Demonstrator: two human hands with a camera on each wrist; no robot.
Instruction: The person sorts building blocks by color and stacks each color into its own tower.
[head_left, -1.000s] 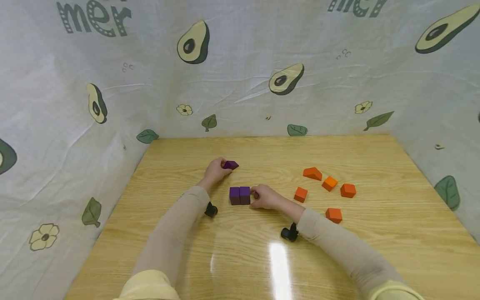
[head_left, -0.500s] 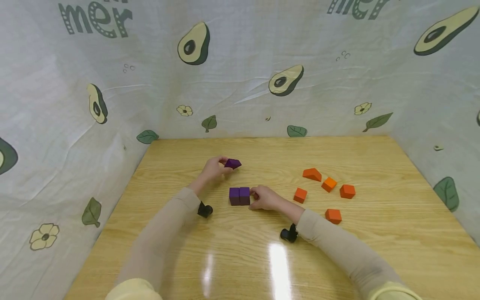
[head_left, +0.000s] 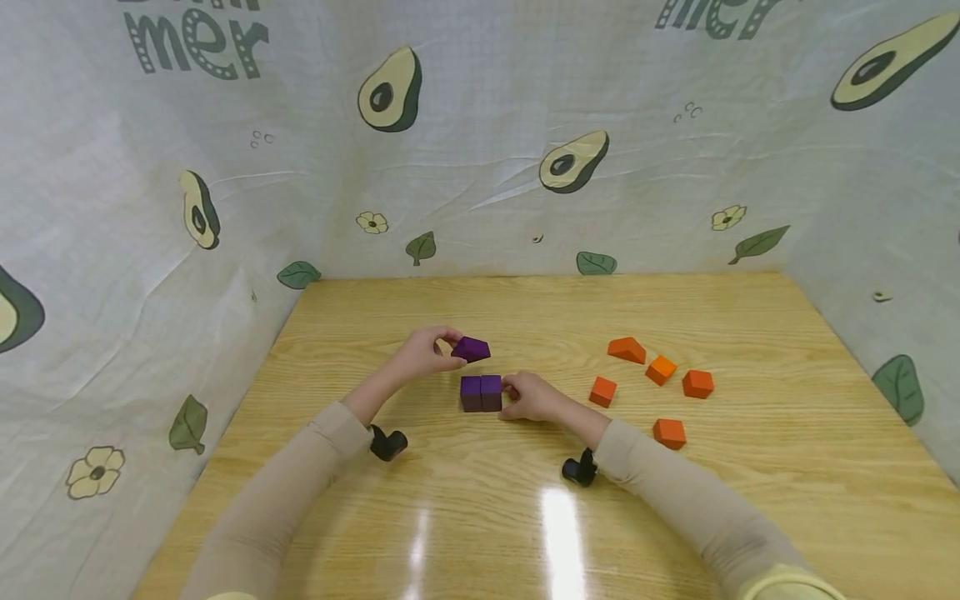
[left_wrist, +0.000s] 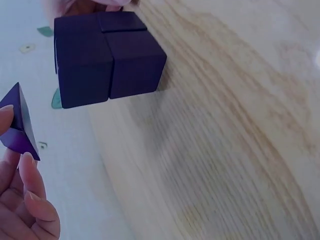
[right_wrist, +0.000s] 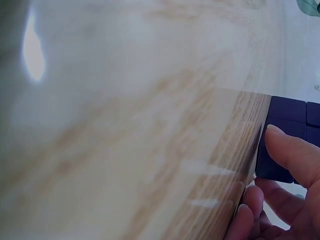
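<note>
Around the purple cubes (head_left: 481, 394): left hand (head_left: 425, 353) pinching the prism (head_left: 471, 349) just behind them, right hand (head_left: 531, 396) pinching them at their right side, orange blocks (head_left: 661, 369) lying farther right

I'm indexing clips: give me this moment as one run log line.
left hand: pinches purple triangular block | right hand: holds purple cubes | orange blocks: untouched

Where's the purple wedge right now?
In the head view's middle, pinched by the left hand, the purple wedge appears above the purple cubes, left of the orange blocks.
</note>
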